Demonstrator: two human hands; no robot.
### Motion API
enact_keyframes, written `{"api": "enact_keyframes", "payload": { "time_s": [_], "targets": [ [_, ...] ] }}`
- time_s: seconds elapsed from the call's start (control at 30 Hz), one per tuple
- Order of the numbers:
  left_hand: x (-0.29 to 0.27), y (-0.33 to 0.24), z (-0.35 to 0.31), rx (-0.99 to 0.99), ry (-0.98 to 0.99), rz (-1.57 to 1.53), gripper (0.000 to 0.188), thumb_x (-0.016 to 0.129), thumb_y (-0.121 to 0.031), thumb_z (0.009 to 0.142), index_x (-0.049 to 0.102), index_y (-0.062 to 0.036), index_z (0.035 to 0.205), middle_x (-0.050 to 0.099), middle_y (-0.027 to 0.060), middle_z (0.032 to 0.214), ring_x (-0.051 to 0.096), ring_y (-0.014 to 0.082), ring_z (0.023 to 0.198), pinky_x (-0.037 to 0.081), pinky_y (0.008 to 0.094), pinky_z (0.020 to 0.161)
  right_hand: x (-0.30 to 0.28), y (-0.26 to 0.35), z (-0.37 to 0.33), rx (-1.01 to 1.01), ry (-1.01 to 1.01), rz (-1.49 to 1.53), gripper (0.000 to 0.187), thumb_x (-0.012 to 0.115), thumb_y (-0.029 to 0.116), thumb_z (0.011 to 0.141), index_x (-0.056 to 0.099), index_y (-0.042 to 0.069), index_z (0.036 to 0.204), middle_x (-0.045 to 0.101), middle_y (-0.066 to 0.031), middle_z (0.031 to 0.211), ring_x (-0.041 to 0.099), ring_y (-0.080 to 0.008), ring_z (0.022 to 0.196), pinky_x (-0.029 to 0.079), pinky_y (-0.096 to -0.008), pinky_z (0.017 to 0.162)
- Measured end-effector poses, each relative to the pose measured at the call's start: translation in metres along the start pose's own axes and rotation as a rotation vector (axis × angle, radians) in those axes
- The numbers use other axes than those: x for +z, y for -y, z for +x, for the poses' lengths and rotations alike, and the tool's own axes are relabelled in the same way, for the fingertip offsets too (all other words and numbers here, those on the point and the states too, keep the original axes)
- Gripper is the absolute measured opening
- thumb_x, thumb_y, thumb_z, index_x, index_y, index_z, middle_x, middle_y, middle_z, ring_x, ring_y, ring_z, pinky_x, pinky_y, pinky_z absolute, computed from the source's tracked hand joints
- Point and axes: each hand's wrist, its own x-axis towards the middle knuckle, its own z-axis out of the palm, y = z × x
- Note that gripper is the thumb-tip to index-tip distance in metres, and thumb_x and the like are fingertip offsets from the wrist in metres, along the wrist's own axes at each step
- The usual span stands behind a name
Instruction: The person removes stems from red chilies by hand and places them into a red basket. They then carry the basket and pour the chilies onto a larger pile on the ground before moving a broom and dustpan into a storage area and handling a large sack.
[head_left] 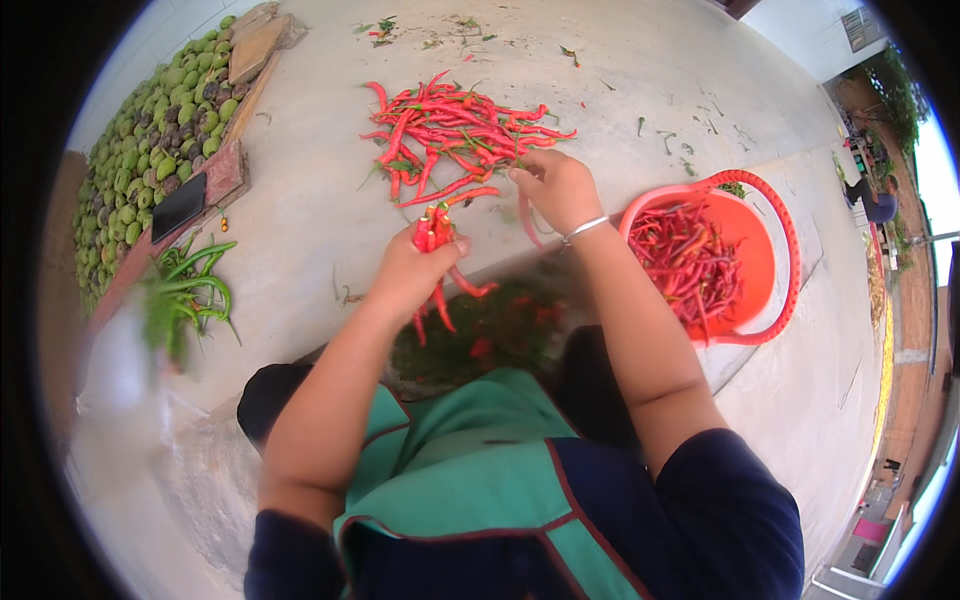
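Observation:
Several red chili peppers (pixel 438 225) are bunched in my left hand (pixel 408 268), its fingers wrapped round them. Some tips hang below that hand, stem ends up. My right hand (pixel 562 190), a silver bangle at its wrist, pinches one red chili (pixel 527 212) near its stem end. That chili hangs down, blurred by motion. Just beyond both hands, a loose heap of red chilies (pixel 450 125) lies on the concrete floor, a few strays along its near edge.
On the right stands a red bucket (pixel 757 255) partly filled with darker red chilies. Green chilies (pixel 200 285) and a dark flat device (pixel 180 208) are at left, by a bank of round green fruits (pixel 150 150). Blurred green and red bits (pixel 485 335) lie before my knees.

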Motion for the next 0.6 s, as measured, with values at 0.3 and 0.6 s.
{"api": "enact_keyframes", "payload": {
  "time_s": [0.3, 0.6],
  "targets": [
    [0.110, -0.010, 0.004, -0.112, 0.296, -0.230, 0.014, 0.057, -0.006, 0.084, 0.057, 0.0018, 0.096, 0.062, 0.0102, 0.081, 0.061, 0.0202, 0.071, 0.053, 0.0330, 0.068, -0.071, -0.003, -0.084, -0.357, -0.299, -0.081, 0.005, 0.065, 0.012, 0.072, 0.063, 0.007, 0.074, 0.059, -0.0053, 0.072, 0.058, -0.0200, 0.065, 0.048, -0.0293, 0.058],
    [0.286, -0.035, 0.065, -0.502, 0.865, -0.664, 0.050, 0.047, -0.026, 0.094, 0.036, 0.0054, 0.131, 0.050, 0.0153, 0.126, 0.045, 0.0220, 0.120, 0.035, 0.0387, 0.101, -0.160, 0.010, -0.140, -0.422, -0.576, 0.104, 0.013, 0.066, 0.014, 0.070, 0.062, 0.007, 0.080, 0.058, -0.0066, 0.075, 0.060, -0.0230, 0.072, 0.048, -0.0376, 0.062]
  ]
}}
